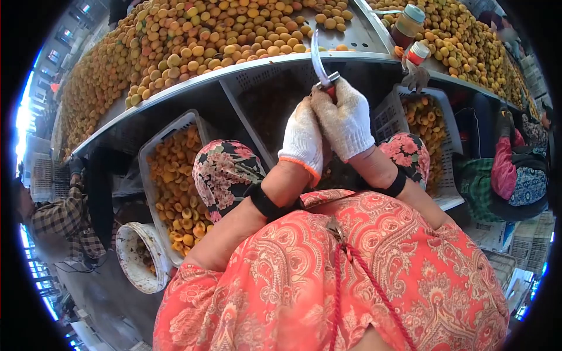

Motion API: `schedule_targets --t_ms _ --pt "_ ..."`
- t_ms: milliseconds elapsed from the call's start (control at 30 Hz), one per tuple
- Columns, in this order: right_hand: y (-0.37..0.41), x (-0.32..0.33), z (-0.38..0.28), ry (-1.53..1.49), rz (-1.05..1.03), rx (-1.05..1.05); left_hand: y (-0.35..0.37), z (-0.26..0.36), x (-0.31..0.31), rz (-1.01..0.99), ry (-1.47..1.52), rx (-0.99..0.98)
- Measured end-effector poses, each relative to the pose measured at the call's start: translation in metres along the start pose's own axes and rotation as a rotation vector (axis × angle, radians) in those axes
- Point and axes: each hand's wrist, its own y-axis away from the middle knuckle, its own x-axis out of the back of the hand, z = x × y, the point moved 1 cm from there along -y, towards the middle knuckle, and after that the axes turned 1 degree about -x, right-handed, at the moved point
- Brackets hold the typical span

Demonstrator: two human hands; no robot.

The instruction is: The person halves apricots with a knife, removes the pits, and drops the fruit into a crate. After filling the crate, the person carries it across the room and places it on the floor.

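Observation:
My right hand [346,120], in a white knitted glove, is closed around the red handle of a curved knife [318,60]. Its blade points up and away from me, over the near edge of the metal table. My left hand [301,139], also gloved, with an orange cuff, presses against the right one. Its fingers are curled, and whatever they may hold is hidden. Beyond the hands, many whole apricots [234,29] are heaped on the table [366,26]. Below to the left stands a crate [153,193] of halved apricots [181,187].
A second crate [448,126] with halves is on my right. A white bucket [126,245] stands at lower left. Two jars, one with a teal lid [414,13] and one with a red band [418,52], sit on the table. Other people work at left [64,216] and right [509,164].

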Motion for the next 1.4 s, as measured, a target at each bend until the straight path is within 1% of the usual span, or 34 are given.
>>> schedule_targets --t_ms 67,100,133,167,200,233,333,400,467,500,533,567,600,633,667,733,767,800,867,900,933,1000,1033,1067,1133,1167,1200,1267,1400 --pt "0.001 0.001 0.003 0.006 -0.031 -0.043 0.012 0.002 -0.007 0.107 0.069 0.223" --pt "0.001 0.000 0.008 0.032 -0.047 0.014 0.012 0.000 -0.005 0.141 -0.001 0.249" --pt "0.001 -0.001 0.013 0.059 -0.064 0.069 0.012 0.001 -0.004 0.149 -0.006 0.260" --pt "0.000 -0.001 0.017 0.054 -0.113 0.048 0.012 0.001 -0.002 0.240 -0.108 0.313" --pt "-0.001 -0.002 0.021 0.015 -0.109 0.104 0.014 0.002 -0.003 0.332 -0.212 0.365" --pt "-0.002 -0.003 0.026 0.008 -0.133 0.135 0.022 0.005 -0.017 0.424 -0.345 0.338" --pt "-0.006 -0.007 0.045 0.007 -0.220 0.154 0.021 0.005 -0.027 0.529 -0.434 0.381" --pt "-0.012 -0.009 0.053 -0.042 -0.233 0.150 0.011 0.006 -0.019 0.465 -0.476 0.410" --pt "-0.020 -0.013 0.063 -0.066 -0.228 0.138 -0.002 0.007 -0.017 0.502 -0.457 0.414" --pt "-0.024 -0.013 0.065 -0.076 -0.153 0.128 -0.008 0.006 -0.022 0.522 -0.373 0.298" --pt "-0.029 -0.011 0.066 -0.083 -0.075 0.125 -0.020 0.002 -0.016 0.524 -0.380 0.296" --pt "-0.034 -0.010 0.070 -0.109 -0.055 0.032 -0.038 -0.003 -0.002 0.360 -0.332 0.137" --pt "-0.039 -0.008 0.073 -0.108 -0.047 0.044 -0.052 -0.005 -0.003 0.190 -0.278 -0.019" --pt "-0.042 -0.005 0.075 -0.108 -0.053 -0.042 -0.059 -0.010 -0.003 0.182 -0.271 -0.065" --pt "-0.044 -0.002 0.076 -0.106 -0.059 -0.130 -0.060 -0.017 -0.003 0.216 -0.235 -0.069" --pt "-0.044 0.000 0.076 -0.141 -0.038 -0.151 -0.057 -0.030 -0.009 0.232 -0.205 -0.110" --pt "-0.041 0.001 0.079 -0.117 -0.064 -0.163 -0.051 -0.035 -0.010 0.220 -0.108 -0.048" --pt "-0.037 0.002 0.081 -0.089 -0.089 -0.177 -0.044 -0.036 -0.017 0.225 -0.106 -0.038" --pt "-0.030 0.006 0.080 -0.084 -0.105 -0.163 -0.030 -0.035 -0.026 0.270 -0.126 0.052" --pt "-0.030 0.005 0.075 -0.095 -0.109 -0.117 -0.027 -0.030 -0.028 0.255 -0.138 0.088" --pt "-0.027 0.008 0.072 -0.109 -0.110 -0.070 -0.020 -0.029 -0.032 0.287 -0.135 0.111" --pt "-0.022 0.010 0.065 -0.143 -0.107 -0.051 -0.005 -0.025 -0.045 0.434 -0.227 0.109" --pt "-0.018 0.010 0.061 -0.148 -0.095 -0.006 -0.007 -0.025 -0.030 0.385 -0.233 0.097" --pt "-0.014 0.011 0.058 -0.153 -0.083 0.043 -0.001 -0.026 -0.029 0.386 -0.232 0.101" --pt "-0.010 0.015 0.049 -0.125 -0.097 0.065 0.008 -0.022 -0.030 0.417 -0.227 0.119" --pt "-0.008 0.015 0.046 -0.119 -0.106 0.114 0.011 -0.020 -0.028 0.409 -0.310 0.126" --pt "-0.007 0.016 0.043 -0.114 -0.117 0.166 0.014 -0.018 -0.028 0.409 -0.308 0.123" --pt "-0.005 0.019 0.040 -0.113 -0.126 0.196 0.021 -0.015 -0.032 0.496 -0.345 0.223" --pt "-0.006 0.026 0.037 -0.120 -0.159 0.250 0.028 -0.012 -0.042 0.529 -0.417 0.271"
